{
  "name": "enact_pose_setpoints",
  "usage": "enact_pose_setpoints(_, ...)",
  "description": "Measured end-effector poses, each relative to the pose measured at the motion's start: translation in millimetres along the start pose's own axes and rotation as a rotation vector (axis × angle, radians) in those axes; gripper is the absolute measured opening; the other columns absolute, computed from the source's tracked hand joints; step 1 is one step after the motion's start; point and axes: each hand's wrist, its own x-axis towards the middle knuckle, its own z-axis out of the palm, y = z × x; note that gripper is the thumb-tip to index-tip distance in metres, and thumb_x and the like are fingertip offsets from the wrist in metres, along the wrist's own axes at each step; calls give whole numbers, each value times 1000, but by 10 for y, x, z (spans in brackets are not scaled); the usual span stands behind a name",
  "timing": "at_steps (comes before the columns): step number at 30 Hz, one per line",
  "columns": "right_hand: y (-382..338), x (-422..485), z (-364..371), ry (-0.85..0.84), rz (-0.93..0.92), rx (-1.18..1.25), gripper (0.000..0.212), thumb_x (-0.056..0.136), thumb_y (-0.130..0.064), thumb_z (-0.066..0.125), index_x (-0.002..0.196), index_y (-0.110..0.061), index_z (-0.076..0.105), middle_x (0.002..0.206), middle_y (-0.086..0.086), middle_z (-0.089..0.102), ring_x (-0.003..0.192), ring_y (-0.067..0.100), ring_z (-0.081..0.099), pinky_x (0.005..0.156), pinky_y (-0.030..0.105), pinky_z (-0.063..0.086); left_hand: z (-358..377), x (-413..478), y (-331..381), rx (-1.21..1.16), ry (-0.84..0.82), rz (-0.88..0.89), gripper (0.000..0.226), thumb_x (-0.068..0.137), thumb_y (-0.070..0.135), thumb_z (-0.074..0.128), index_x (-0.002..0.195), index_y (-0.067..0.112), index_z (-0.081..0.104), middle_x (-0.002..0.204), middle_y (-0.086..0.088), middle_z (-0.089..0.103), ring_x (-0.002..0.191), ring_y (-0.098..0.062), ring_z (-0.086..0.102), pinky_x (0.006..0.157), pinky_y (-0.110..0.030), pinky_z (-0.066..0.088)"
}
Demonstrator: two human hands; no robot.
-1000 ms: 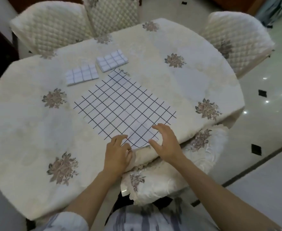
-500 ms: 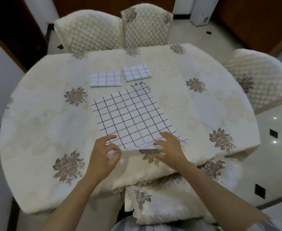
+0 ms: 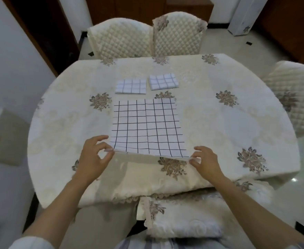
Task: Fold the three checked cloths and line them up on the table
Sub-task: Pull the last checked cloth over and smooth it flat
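Observation:
A white cloth with a black check [image 3: 145, 126] lies spread flat in the middle of the table. My left hand [image 3: 93, 157] pinches its near left corner between thumb and forefinger. My right hand [image 3: 206, 160] pinches the near right corner, and the near edge is lifted slightly off the table. Beyond the spread cloth lie two folded checked cloths side by side: the left folded cloth [image 3: 131, 86] and the right folded cloth [image 3: 164, 81], a small gap between them.
The oval table [image 3: 228, 126] wears a cream tablecloth with brown flower prints. Quilted chairs stand at the far side [image 3: 147, 38] and at the right [image 3: 296, 97]. A cushioned chair seat [image 3: 192, 216] sits just under the near table edge.
The view has swung so the cloth now lies square to me. My hands have spread apart to the two near corners and taken hold of them.

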Motion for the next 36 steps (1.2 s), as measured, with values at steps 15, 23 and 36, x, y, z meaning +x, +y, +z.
enact_pose_setpoints(15, 105, -256, -217, -221, -148, 200, 29, 80, -24, 77, 70, -46, 61, 128, -5, 59, 129, 14, 45, 108, 43, 34, -45, -507, -81, 157, -172, -128, 20, 78, 16, 77, 73, 32, 66, 120, 0, 63, 115, -25, 50, 96, -45, 41)
enact_pose_setpoints(23, -167, 285, -382, -23, 15, 329, 6, 84, -23, 73, 87, -17, 71, 119, -7, 62, 111, 11, 55, 96, 27, 38, -128, 137, -221, -48, -62, -164, 10, 85, 24, 72, 79, 31, 68, 124, 10, 59, 114, -14, 50, 94, -48, 47)
enact_pose_setpoints(36, -438, 1270, -245, 191, 245, 337, 4, 83, -20, 72, 87, -22, 72, 96, -5, 70, 100, 16, 62, 91, 35, 47, 156, 1583, -475, -25, -14, -210, 14, 82, 20, 74, 73, 19, 63, 124, -7, 62, 117, -26, 54, 102, -41, 41)
